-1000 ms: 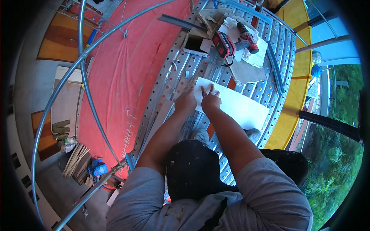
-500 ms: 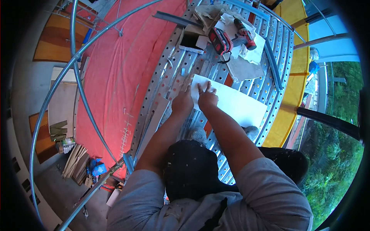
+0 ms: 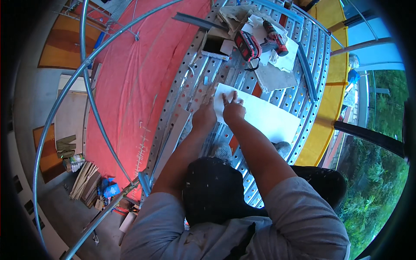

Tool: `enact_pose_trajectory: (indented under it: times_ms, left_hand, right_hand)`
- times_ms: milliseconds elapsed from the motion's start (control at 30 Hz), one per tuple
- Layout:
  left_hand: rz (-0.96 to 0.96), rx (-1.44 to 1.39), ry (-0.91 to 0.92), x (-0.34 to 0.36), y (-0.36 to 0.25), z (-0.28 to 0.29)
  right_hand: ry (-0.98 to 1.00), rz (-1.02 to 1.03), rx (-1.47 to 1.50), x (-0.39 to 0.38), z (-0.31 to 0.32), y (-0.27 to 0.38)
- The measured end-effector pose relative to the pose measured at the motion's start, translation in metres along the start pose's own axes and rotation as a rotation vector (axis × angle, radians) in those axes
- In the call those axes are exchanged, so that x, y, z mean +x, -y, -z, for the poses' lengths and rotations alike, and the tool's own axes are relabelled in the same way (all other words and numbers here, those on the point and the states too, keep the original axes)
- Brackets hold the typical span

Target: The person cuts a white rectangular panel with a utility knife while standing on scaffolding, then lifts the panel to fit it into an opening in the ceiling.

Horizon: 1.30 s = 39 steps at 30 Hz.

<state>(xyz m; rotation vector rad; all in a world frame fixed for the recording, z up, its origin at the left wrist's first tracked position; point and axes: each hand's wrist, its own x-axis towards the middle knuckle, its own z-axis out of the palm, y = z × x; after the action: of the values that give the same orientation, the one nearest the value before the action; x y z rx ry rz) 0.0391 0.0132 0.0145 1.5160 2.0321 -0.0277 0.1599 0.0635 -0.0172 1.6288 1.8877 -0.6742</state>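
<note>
Little has changed: the right hand (image 3: 234, 111) stays splayed on the white board (image 3: 268, 115); the left hand (image 3: 204, 117) stays at the board's left edge — its grip can't be told. The board, lying on the metal platform (image 3: 286, 98), seems held steady.

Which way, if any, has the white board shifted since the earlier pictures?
No, no visible shift in any direction: against the perforated metal platform, the white board keeps its place; both just appear slightly higher and further left than at first.
</note>
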Motion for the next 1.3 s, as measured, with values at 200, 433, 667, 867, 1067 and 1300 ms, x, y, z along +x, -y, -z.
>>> enact_pose_trajectory:
  times_ms: [200, 433, 667, 867, 1067, 1300]
  left_hand:
    - [-0.024, 0.006, 0.0, 0.01, -0.006, -0.003]
    - [-0.051, -0.004, 0.034, 0.002, 0.008, 0.001]
    - [-0.035, 0.013, 0.009, -0.005, 0.0, 0.0]
    - [-0.058, 0.005, -0.016, 0.012, 0.008, -0.002]
    - [-0.01, 0.012, 0.034, -0.013, 0.004, 0.004]
    - [0.003, 0.041, 0.082, 0.006, 0.009, 0.003]
  right_hand:
    - [-0.036, 0.005, 0.037, 0.006, -0.006, -0.003]
    - [0.05, -0.015, 0.047, 0.001, 0.001, 0.0]
    - [0.023, -0.001, 0.024, 0.003, -0.005, 0.001]
    - [-0.025, -0.001, 0.018, 0.006, -0.005, 0.001]
    - [-0.005, -0.004, -0.01, 0.0, 0.002, -0.001]
    - [-0.041, 0.018, 0.007, 0.003, -0.007, 0.003]
